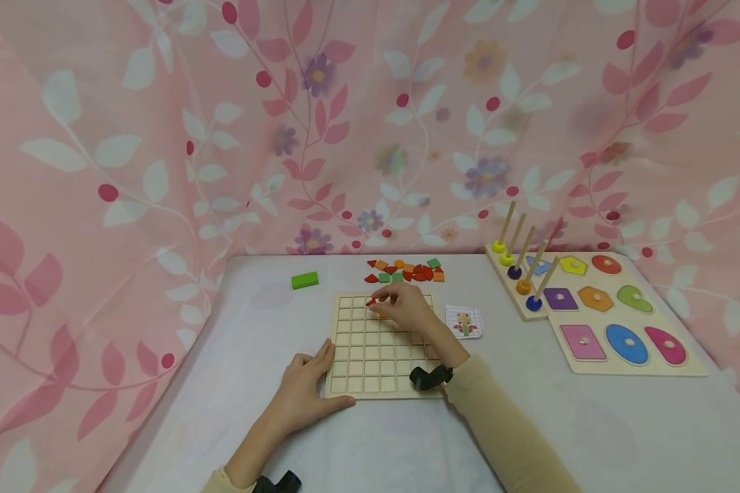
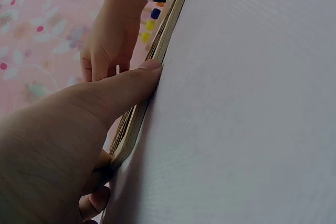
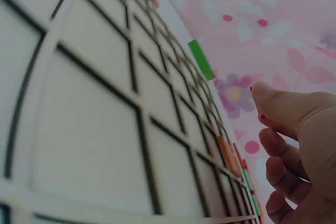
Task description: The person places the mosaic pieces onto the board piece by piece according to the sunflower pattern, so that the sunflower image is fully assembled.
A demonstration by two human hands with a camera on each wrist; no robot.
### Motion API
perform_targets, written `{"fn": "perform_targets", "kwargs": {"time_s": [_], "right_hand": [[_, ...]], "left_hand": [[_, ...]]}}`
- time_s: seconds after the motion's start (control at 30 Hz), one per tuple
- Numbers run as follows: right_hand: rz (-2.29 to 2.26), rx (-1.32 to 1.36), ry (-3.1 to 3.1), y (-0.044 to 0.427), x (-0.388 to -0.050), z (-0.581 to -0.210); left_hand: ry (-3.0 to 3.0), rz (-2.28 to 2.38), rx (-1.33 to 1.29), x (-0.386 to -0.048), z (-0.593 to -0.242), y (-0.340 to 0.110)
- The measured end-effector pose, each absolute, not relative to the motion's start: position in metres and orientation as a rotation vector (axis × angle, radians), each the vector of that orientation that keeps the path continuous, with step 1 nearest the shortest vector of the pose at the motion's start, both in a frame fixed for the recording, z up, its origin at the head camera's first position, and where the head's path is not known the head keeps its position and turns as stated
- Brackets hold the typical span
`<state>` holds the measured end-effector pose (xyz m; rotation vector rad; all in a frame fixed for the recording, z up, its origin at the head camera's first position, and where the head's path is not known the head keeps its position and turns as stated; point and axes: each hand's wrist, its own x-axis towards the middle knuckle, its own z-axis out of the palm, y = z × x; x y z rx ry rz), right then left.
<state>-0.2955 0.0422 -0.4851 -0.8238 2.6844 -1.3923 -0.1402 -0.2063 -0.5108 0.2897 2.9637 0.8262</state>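
Observation:
A wooden grid board lies on the white table. My left hand rests against its lower left corner, thumb along the near edge; in the left wrist view the thumb of that hand touches the board's edge. Over the board's far part, my right hand pinches a small red piece, mostly covered by the fingertips in the right wrist view, where the hand is above the grid. An orange piece sits in a far cell.
Loose red, orange and green pieces lie beyond the board, with a green block to their left. A pattern card lies right of the board. Farther right are a peg stand and a shape puzzle board.

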Motion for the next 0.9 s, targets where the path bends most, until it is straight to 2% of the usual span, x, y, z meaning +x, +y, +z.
{"fn": "perform_targets", "kwargs": {"time_s": [0.37, 0.63, 0.9], "right_hand": [[-1.273, -0.800, 2.727, 0.041, -0.295, -0.505], [-1.241, -0.898, 2.777, 0.043, -0.298, -0.511], [-1.231, -0.874, 2.767, 0.043, -0.298, -0.513]], "left_hand": [[2.969, 0.818, 0.289, -0.139, -0.509, -0.205], [2.965, 0.819, 0.285, -0.140, -0.509, -0.205], [2.972, 0.819, 0.284, -0.140, -0.509, -0.205]]}}
